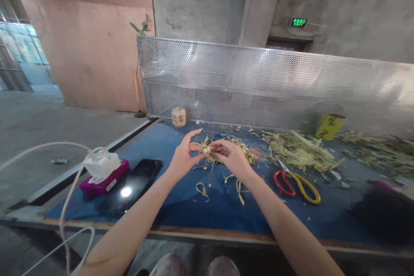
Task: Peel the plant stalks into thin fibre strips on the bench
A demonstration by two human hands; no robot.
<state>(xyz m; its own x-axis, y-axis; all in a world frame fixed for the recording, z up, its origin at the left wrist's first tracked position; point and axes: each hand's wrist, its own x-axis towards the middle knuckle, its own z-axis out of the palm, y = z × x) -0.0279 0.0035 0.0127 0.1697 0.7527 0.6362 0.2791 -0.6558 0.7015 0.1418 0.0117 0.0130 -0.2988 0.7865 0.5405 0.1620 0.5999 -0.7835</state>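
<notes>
Over the middle of the blue table, my left hand (186, 152) pinches a small pale yellow-green knot of dried husk strip (206, 150) between thumb and fingers. My right hand (228, 152) grips the same knot from the other side, its fingertips bunched and nearly meeting those of the left. Beneath and behind the hands lies a heap of chopped husk bits (247, 152), partly covered by the right hand. Two loose curled strips, one a ring-shaped strip (202, 189) and one a longer strip (239, 192), rest on the table nearer to me.
Scissors (299, 183) with red and yellow handles lie at right, beside a pile of husk strips (299, 151). A yellow can (330, 127) and a twine spool (179, 117) stand by the perforated metal panel (226, 77). At left are a phone (132, 185) and a purple power strip (106, 181) with cables.
</notes>
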